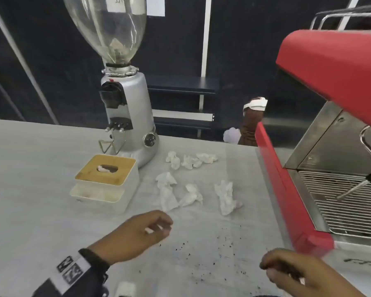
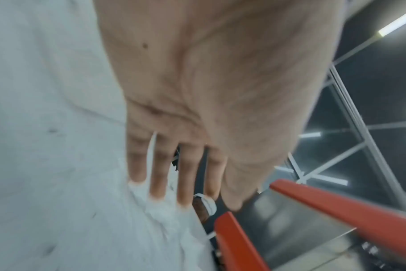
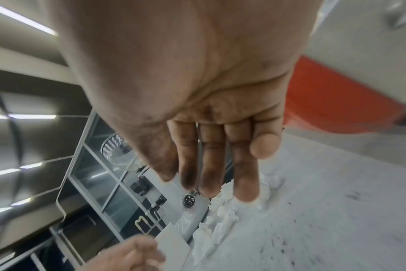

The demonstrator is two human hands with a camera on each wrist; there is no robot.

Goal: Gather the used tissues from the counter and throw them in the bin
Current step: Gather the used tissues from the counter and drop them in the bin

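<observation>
Grey counter (image 1: 41, 189) carries the red espresso machine (image 1: 330, 82), the grinder (image 1: 129, 116) and the tissue box (image 1: 107, 183). Crumpled tissues (image 1: 191, 181) all lie between them, not gathered, and I see no bin. Both my left hand (image 1: 137, 234) and right hand (image 1: 304, 273) hover near, fingers loosely bent, holding nothing
</observation>
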